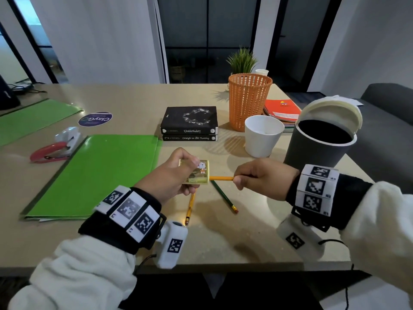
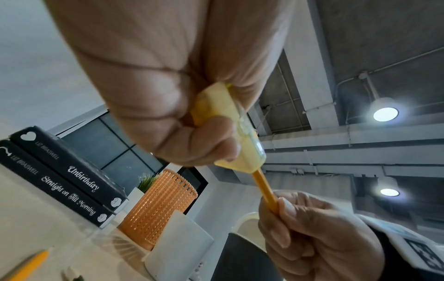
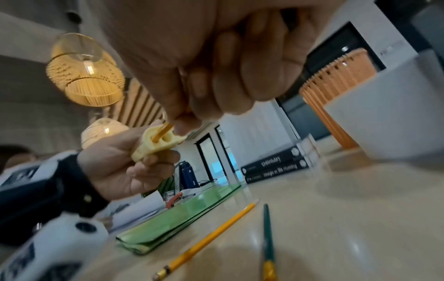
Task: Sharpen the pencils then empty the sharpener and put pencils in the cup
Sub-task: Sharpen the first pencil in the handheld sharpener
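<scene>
My left hand [image 1: 176, 173] grips a flat yellow sharpener [image 1: 199, 173] with a cartoon picture, held above the table. My right hand [image 1: 257, 175] pinches an orange-yellow pencil [image 1: 221, 178] whose tip is pushed into the sharpener's side hole [image 3: 153, 136]. In the left wrist view the sharpener [image 2: 238, 133] and the pencil [image 2: 264, 188] run down into my right hand's fingers [image 2: 288, 224]. A second yellow pencil [image 1: 190, 208] and a green pencil [image 1: 223, 196] lie on the table below my hands. The white cup [image 1: 262, 135] stands upright behind my right hand.
A dark bin [image 1: 319, 142] with its lid open stands at the right edge. An orange mesh basket [image 1: 248, 99], two stacked black books [image 1: 190, 124], notebooks [image 1: 281, 110], a green folder [image 1: 96, 175], a red stapler [image 1: 50, 152] and a plant [image 1: 242, 60] are on the table [image 1: 234, 242].
</scene>
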The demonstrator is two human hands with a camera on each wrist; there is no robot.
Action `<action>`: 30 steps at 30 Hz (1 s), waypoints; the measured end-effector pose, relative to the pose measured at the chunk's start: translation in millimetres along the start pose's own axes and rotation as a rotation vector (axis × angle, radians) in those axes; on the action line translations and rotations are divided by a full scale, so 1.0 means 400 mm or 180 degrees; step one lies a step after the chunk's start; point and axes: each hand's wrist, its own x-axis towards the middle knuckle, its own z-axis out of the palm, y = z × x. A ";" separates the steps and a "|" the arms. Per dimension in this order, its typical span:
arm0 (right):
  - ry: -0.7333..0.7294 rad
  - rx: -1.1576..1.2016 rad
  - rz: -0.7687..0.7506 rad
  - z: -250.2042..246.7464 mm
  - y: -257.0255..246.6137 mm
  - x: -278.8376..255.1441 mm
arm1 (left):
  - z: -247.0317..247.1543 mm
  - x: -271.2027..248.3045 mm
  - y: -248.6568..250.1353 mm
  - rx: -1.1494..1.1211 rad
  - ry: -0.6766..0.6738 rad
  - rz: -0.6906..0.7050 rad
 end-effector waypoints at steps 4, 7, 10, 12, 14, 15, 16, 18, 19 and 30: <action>0.0610 -0.1400 -0.0365 -0.003 -0.025 -0.003 | -0.013 0.001 0.013 -0.0257 0.0067 -0.0073; 0.1120 -0.2190 -0.0841 0.007 -0.027 0.005 | -0.012 0.001 0.011 -0.0391 0.0159 -0.0136; 0.1521 -0.1972 -0.1023 0.025 -0.018 0.007 | -0.013 -0.002 0.007 -0.0490 0.0189 -0.0195; 0.1420 -0.1709 -0.0901 0.029 -0.021 0.003 | -0.014 -0.005 0.007 -0.0466 0.0184 -0.0132; 0.1103 -0.1250 -0.0596 0.026 -0.027 0.005 | -0.014 -0.008 0.008 -0.0246 0.0226 -0.0012; 0.0799 -0.0845 -0.0409 0.025 -0.024 0.009 | -0.015 -0.008 0.009 -0.0063 0.0255 0.0056; 0.0446 -0.0421 -0.0211 0.025 -0.024 0.013 | -0.016 -0.008 0.010 0.0126 0.0256 0.0122; 0.0028 0.0229 0.0020 0.026 -0.024 0.014 | -0.020 -0.009 0.010 0.0428 0.0152 0.0205; -0.0003 0.0390 0.0042 0.026 -0.026 0.014 | -0.022 -0.011 0.011 0.0493 0.0105 0.0217; 0.1646 -0.1894 -0.0986 0.019 -0.001 0.008 | -0.033 -0.035 0.015 -0.0578 -0.0034 0.0014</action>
